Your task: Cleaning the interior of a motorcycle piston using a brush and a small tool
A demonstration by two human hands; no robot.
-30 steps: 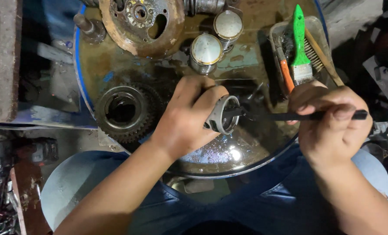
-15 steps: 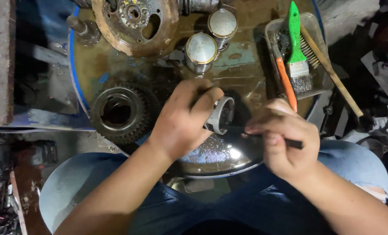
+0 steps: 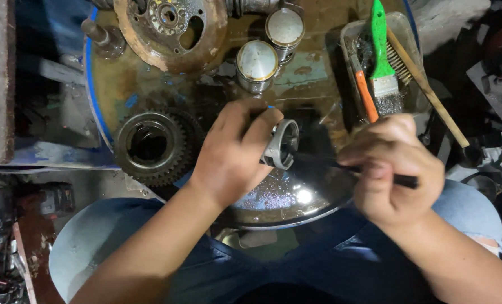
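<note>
I saw little free room around my hands. A toothed gear (image 3: 149,147) stood just left of the left hand (image 3: 234,155), two pistons (image 3: 256,65) blocked the way ahead, and the tray of brushes (image 3: 406,34) closed the far right. The shiny basin (image 3: 285,205) below lay open, perhaps wet. Bare table (image 3: 310,76) showed between pistons and tray.

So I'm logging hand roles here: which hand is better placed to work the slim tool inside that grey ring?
Right, probably. The right hand already grips the slim black tool, its tip at the grey metal ring, while the left hand is occupied holding that ring.
</note>
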